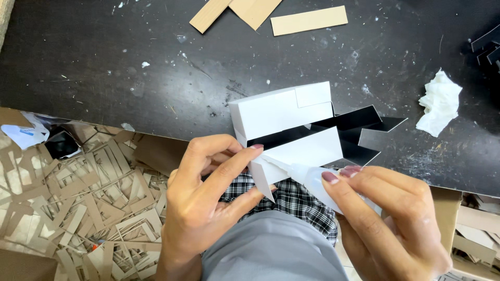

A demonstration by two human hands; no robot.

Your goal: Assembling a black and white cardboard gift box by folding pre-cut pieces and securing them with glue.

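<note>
While left hand [200, 192] grips one white box [284, 130], right hand [385, 224] grasps one glue bottle [312, 179]; three cardboard strips [309, 21] beyond.

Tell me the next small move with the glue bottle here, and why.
Probably a gentle squeeze while drawing the nozzle along the flap. The right hand holds the clear glue bottle with its tip against a white flap of the half-folded box; the left hand pinches that flap steady. No glue line shows there yet, as far as can be seen.
</note>
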